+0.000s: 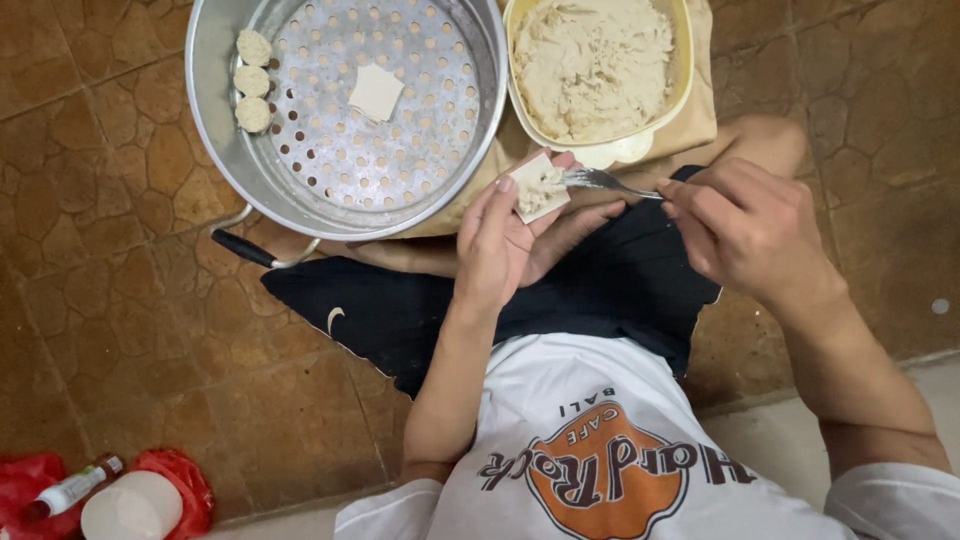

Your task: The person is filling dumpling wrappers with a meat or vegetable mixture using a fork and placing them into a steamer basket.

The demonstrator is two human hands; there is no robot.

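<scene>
My left hand (505, 240) holds a small square dumpling wrapper (540, 187) flat on its fingers, with pale filling on it. My right hand (740, 225) grips a metal fork (605, 181) whose tines rest on that filling. Just above the hands stands a yellow bowl (682, 70) full of pale minced filling. To its left is a round perforated metal steamer tray (215, 120) with three shaped dumplings (252, 80) lined along its left rim and one flat wrapper (376, 92) in its middle.
I sit on a brown tiled floor (120, 300) with my legs in dark shorts under the hands. A black handle (243, 249) sticks out below the steamer. A small bottle (70, 488), a white lid (132, 508) and red plastic (185, 480) lie at the bottom left.
</scene>
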